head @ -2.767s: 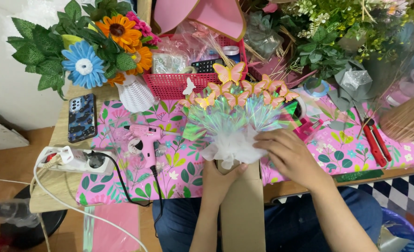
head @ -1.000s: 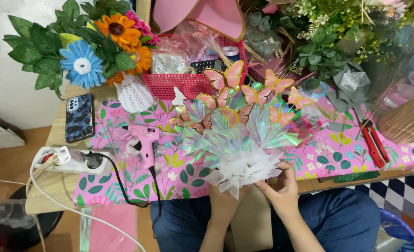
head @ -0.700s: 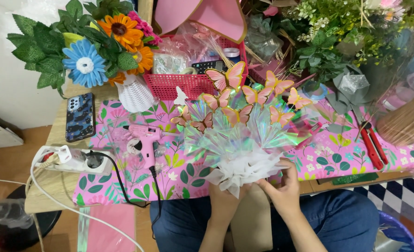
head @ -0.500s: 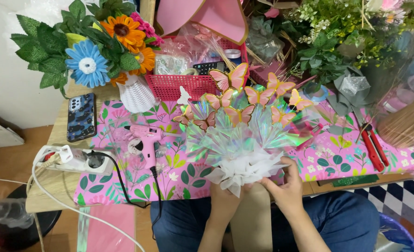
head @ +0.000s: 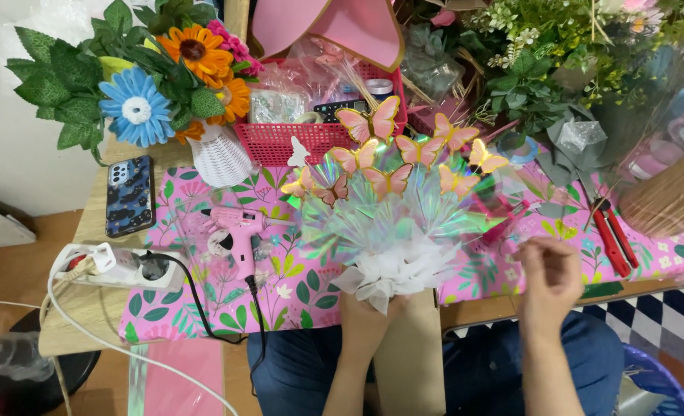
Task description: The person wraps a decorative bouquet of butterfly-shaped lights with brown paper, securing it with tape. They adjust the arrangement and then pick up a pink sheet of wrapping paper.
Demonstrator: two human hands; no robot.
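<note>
Over the pink floral tablecloth (head: pixel 203 308), just in front of me, my left hand (head: pixel 366 312) grips the bouquet (head: pixel 388 223) from below, fingers wrapped tight around its base under the white tulle ruffle (head: pixel 396 270). It stands upright, fanning out in iridescent film, with pink-and-gold paper butterflies (head: pixel 373 123) on sticks rising from its top. My right hand (head: pixel 548 273) hangs free to the right of the bouquet, apart from it, loosely curled with the fingers half bent; whether something small sits between the fingertips I cannot tell. Left of the bouquet a pink glue gun (head: pixel 242 231) lies on the cloth, its black cord running off the near edge. Farther left of the bouquet a white power strip (head: pixel 122 266) sits on bare wood, and beyond it a phone (head: pixel 130 194) in a dark patterned case. Behind the bouquet stands a red basket (head: pixel 280 139) full of supplies, and behind-left a white vase (head: pixel 218 158) of fabric flowers, blue and orange. Right of the bouquet, past my right hand, red-handled pliers (head: pixel 611 235) lie on the cloth.
</note>
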